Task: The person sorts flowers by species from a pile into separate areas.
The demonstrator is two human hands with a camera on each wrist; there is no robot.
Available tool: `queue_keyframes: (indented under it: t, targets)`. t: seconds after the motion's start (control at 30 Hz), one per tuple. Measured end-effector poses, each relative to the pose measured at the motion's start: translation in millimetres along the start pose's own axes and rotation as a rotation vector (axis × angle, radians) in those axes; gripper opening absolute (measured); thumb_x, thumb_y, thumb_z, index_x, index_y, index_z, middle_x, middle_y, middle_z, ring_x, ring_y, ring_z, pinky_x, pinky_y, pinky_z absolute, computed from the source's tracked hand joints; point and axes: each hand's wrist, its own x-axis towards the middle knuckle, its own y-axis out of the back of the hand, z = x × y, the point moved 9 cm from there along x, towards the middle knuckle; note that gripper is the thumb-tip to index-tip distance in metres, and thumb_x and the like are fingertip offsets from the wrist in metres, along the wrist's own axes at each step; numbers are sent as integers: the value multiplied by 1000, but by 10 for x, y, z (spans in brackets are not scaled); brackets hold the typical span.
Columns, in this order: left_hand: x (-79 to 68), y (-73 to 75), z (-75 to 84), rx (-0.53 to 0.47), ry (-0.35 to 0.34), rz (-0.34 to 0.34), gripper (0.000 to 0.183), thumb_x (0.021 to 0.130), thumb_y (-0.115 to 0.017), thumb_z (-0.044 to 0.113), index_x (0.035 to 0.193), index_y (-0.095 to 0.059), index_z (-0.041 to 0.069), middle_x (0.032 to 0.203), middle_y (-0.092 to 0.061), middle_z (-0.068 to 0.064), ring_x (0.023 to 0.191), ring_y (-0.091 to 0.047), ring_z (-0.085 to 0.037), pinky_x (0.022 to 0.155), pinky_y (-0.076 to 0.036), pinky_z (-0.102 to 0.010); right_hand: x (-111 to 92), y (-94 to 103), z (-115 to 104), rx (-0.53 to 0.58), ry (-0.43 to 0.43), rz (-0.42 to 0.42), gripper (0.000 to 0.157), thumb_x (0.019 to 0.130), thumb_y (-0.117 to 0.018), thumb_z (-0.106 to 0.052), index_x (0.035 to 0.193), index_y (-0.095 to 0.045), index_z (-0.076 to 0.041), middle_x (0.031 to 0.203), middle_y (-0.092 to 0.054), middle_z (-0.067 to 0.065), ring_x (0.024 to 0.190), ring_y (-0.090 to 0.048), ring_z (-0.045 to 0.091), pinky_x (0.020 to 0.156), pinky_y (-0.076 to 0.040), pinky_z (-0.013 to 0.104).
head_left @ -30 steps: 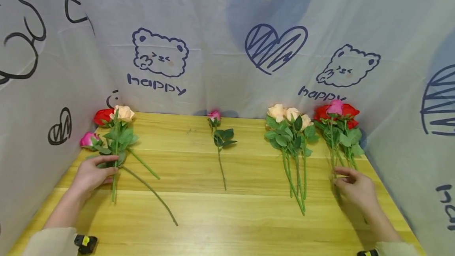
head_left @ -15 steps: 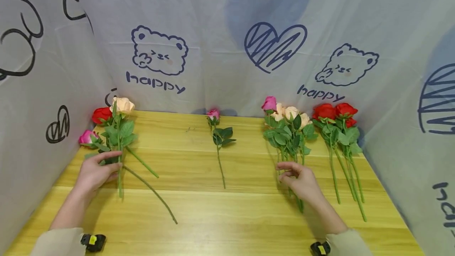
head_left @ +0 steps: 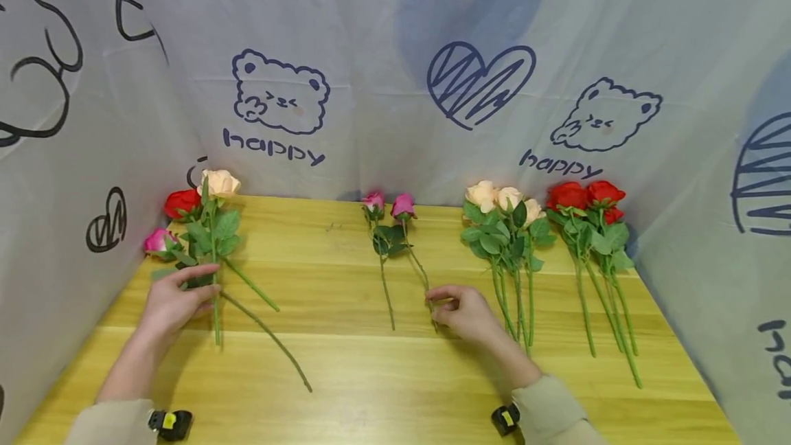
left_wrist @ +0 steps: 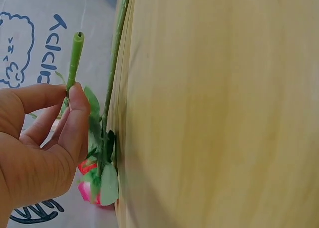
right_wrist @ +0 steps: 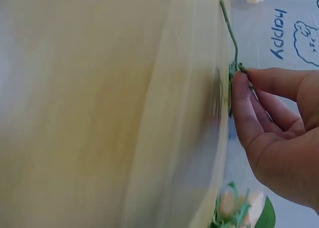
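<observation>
At the left of the head view, my left hand [head_left: 175,302] pinches the green stem of a peach rose [head_left: 220,183]. The left wrist view shows that stem's cut end [left_wrist: 75,56] poking out above thumb and forefinger. A red rose [head_left: 182,204] and a pink-and-white rose [head_left: 158,240] lie beside it, their stems spreading right. Near the table's middle, my right hand [head_left: 465,312] pinches the lower stem of a pink rose [head_left: 404,205]. Its bloom is just right of another pink rose [head_left: 373,201] lying on the table, and its stem overlaps that rose's leaves.
Several peach roses [head_left: 482,195] lie bunched right of the middle. Several red roses [head_left: 567,196] lie by the right edge. A printed cloth [head_left: 377,108] hangs behind and at both sides of the wooden table [head_left: 346,376].
My right hand has carried the pink rose leftward from the red roses, past the peach bunch, to beside the middle pink rose. The left hand with its peach rose has shifted slightly right.
</observation>
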Motion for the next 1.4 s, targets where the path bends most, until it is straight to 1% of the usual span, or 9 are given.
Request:
queue_keyframes:
  t: [0.17,0.4,0.7,0.93,1.03,1.17,1.23,1.3,1.4]
  targets:
    - [-34,-23,-14,-20,11,-5,61,102,-66,10,157,-41,1,166,-13,-35,86,-68,-6,81,-62,-28,47,-150,-40,-2,6,-30,33,90,-70,5,123,-74,-2,120,-72,11,84,-66,16,68,-54,28]
    - [-33,-27,15,-45,-1,6,60,102,-65,9,157,-42,1,165,-16,-34,87,-67,-5,82,-62,-27,88,-250,-123,-62,54,-35,36,86,-73,8,120,-74,-2,121,-66,14,81,-59,15,66,-50,26]
    - [-26,6,41,-71,-24,49,57,102,-65,9,155,-46,1,166,-19,-31,88,-66,-4,81,-62,-25,81,-248,-84,-18,16,-30,33,89,-76,-2,122,-74,-4,119,-66,12,89,-64,17,74,-56,30]
    - [-68,-14,99,-125,-29,74,54,102,-66,12,154,-50,8,169,-15,-28,86,-67,-3,82,-61,-23,19,-59,-87,43,-10,31,33,97,-73,-13,129,-72,-10,112,-73,10,96,-69,20,71,-57,34]
    - [-95,-60,185,-185,-64,80,50,102,-67,10,151,-56,14,167,-21,-24,85,-68,-3,82,-61,-22,-18,41,-141,118,17,78,33,99,-71,-13,131,-71,-10,113,-73,11,98,-70,22,76,-60,38]
    - [-144,-170,348,-313,-132,88,44,99,-70,6,141,-66,19,152,-46,-4,88,-70,-1,79,-61,-21,-64,91,-259,243,72,106,33,100,-69,-11,133,-69,-7,126,-69,15,104,-70,27,87,-61,43]
    - [-169,-267,459,-374,-171,79,42,98,-71,3,137,-69,19,140,-52,7,90,-70,0,77,-61,-21,-89,95,-334,300,107,115,31,100,-69,-8,132,-69,-6,131,-67,15,106,-70,28,90,-61,46]
    - [-188,-390,583,-384,-205,60,41,98,-70,3,136,-68,17,139,-53,9,93,-69,0,78,-61,-21,-116,87,-420,354,147,125,30,100,-68,-5,130,-69,-3,134,-65,15,108,-68,28,90,-62,45]
    - [-211,-612,766,-359,-236,25,40,100,-69,4,138,-66,15,147,-50,2,96,-69,-1,79,-61,-21,-152,37,-529,404,195,128,29,99,-68,-1,128,-69,1,133,-66,18,107,-69,26,87,-63,41]
